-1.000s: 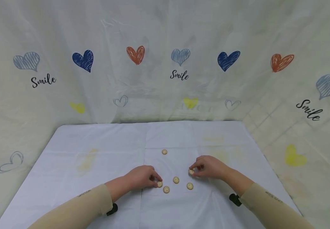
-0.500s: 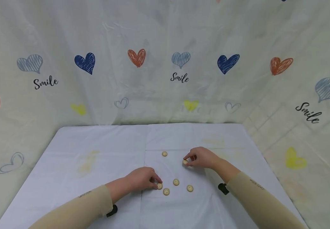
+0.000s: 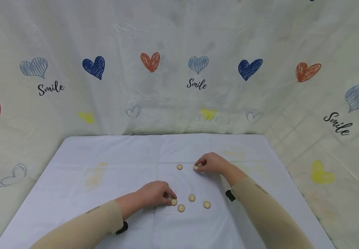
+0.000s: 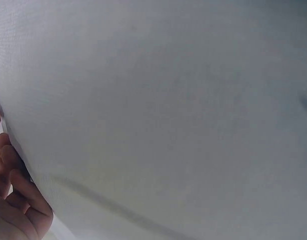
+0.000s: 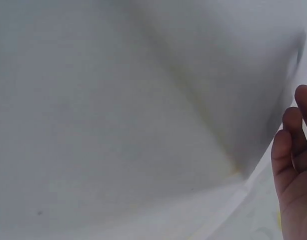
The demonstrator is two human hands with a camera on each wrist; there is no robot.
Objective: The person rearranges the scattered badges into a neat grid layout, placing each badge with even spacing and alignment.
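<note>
In the head view my right hand (image 3: 213,162) pinches a pale wooden button (image 3: 195,167) between thumb and fingertips, toward the back of the table. Another button (image 3: 180,167) lies just to its left, apart from it. Lower down, my left hand (image 3: 155,194) has thumb and forefinger on the edge of a button (image 3: 174,202). Close to that one lies a further button (image 3: 181,208), with a button (image 3: 192,197) and a button (image 3: 206,204) to the right. The wrist views show only curled fingers of the left hand (image 4: 21,200) and right hand (image 5: 298,155); no button shows there.
A white cloth with folds and faint yellow stains covers the table (image 3: 83,207). Behind and beside it hangs a pale curtain (image 3: 167,27) printed with hearts and "Smile". A dark wrist camera (image 3: 230,195) sits under the right sleeve and a second (image 3: 122,228) under the left.
My right hand has carried its button away from me and leftward, from the right of the group to beside the rearmost button. The left hand has stayed in place. The head view shifted slightly.
</note>
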